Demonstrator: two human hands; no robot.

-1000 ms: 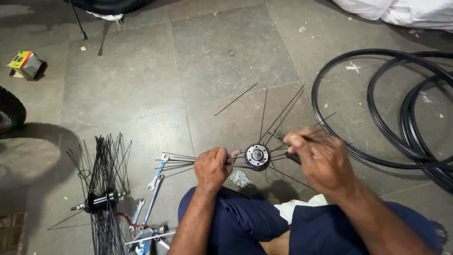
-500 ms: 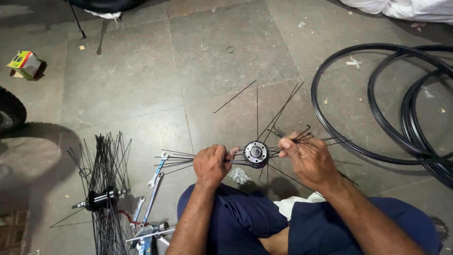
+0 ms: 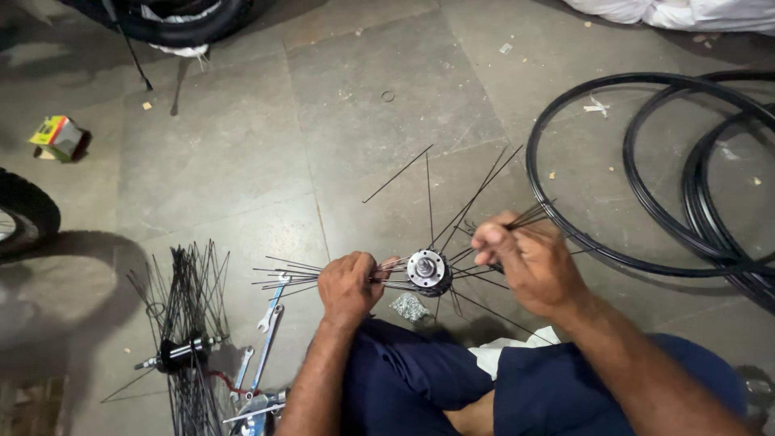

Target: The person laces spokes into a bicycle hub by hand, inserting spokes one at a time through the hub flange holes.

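Metal parts on a matt stone floor

Shiny metal hub, thin dark wire spokes, glossy black rims, rough grey floor.

There is one view only, from a camera worn on the seated person's head. It looks steeply down and forward over the blue-trousered lap at the grey stone floor, close enough that both forearms run in from the bottom edge. The floor fills the frame to its top edge. With no second view, nothing is shared.
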